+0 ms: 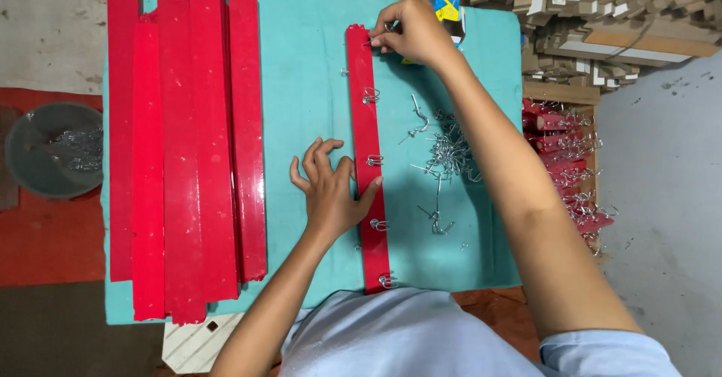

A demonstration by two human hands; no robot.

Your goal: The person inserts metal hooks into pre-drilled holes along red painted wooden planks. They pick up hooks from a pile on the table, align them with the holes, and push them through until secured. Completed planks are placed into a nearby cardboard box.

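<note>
Left hand (331, 189) presses flat on the red strip (367, 129), lengthwise away from the person; right hand (414, 32) pinches a hook (391, 25).

- The table (301, 61) is covered by a teal cloth
- A grey concrete floor (669, 196) is seen on the right, and a red-painted patch of floor (45, 241) on the left
- A round grey bowl (30, 159) of metal pieces is set on the red patch
- Stacked small wooden blocks (602, 1) are piled beyond the table
- Everything is lit evenly, with soft shadows
</note>
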